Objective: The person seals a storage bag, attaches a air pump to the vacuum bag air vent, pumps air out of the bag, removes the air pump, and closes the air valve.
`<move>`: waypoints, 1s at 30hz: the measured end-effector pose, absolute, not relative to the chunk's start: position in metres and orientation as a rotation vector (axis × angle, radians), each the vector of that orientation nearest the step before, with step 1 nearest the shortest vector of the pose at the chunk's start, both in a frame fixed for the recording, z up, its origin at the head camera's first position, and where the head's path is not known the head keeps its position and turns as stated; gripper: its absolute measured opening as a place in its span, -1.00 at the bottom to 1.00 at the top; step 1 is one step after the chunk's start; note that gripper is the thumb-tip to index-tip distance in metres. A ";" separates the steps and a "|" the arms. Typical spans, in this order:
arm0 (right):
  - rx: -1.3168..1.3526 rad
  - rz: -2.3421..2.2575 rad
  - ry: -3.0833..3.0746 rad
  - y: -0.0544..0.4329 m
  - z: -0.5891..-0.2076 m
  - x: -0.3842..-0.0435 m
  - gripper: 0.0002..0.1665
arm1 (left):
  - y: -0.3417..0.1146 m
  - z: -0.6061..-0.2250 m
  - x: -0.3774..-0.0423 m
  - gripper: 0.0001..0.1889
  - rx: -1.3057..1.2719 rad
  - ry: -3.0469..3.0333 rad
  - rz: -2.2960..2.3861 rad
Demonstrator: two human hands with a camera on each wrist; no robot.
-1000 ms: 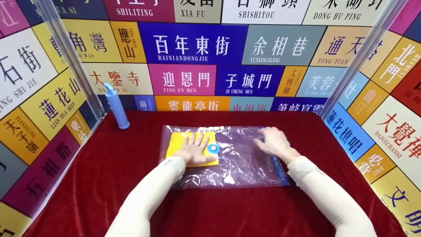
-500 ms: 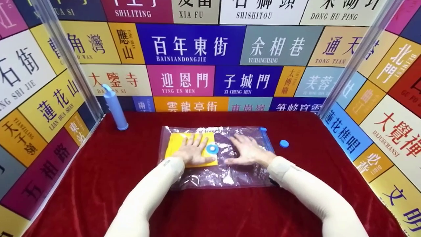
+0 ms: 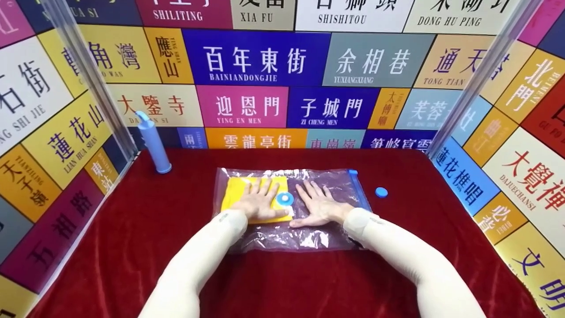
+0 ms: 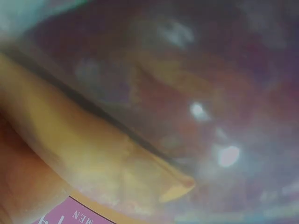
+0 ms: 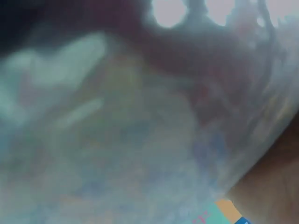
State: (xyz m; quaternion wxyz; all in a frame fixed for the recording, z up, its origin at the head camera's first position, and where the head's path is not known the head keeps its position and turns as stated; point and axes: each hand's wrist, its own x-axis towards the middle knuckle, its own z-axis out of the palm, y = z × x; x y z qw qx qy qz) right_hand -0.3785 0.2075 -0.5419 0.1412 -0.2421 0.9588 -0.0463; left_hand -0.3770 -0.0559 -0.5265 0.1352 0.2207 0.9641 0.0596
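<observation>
A clear plastic vacuum storage bag (image 3: 282, 240) lies flat, with a folded yellow cloth (image 3: 236, 190) inside its left half. Beside the cloth's right edge sits a round blue-and-white valve (image 3: 284, 198). My left hand (image 3: 258, 205) rests on the bag over the cloth, fingers spread. To the right of the valve, my right hand (image 3: 320, 205) lies on the plastic, its fingers also straight and spread. In the left wrist view, a finger (image 4: 117, 154) stretches over the shiny film. The right wrist view is blurred, mostly plastic film (image 5: 131, 140).
A blue hand pump (image 3: 154, 143) stands at the back left of the red cloth-covered table (image 3: 309, 287). A small blue cap (image 3: 381, 192) lies right of the bag, near its blue zip edge (image 3: 359, 185). Sign-printed walls (image 3: 260, 57) enclose the table.
My right hand has moved left from the bag's zip edge onto the plastic by the valve, its fingers spreading. The blue cap has come into view. My left hand stays put.
</observation>
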 end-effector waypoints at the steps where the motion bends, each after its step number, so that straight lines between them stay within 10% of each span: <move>1: -0.699 -0.133 2.769 0.207 -0.543 -0.379 0.69 | -0.055 -0.526 -0.377 0.16 0.643 2.793 0.175; 30: -0.695 -0.120 2.771 0.205 -0.548 -0.377 0.66 | -0.068 -0.500 -0.386 0.07 0.707 2.776 0.113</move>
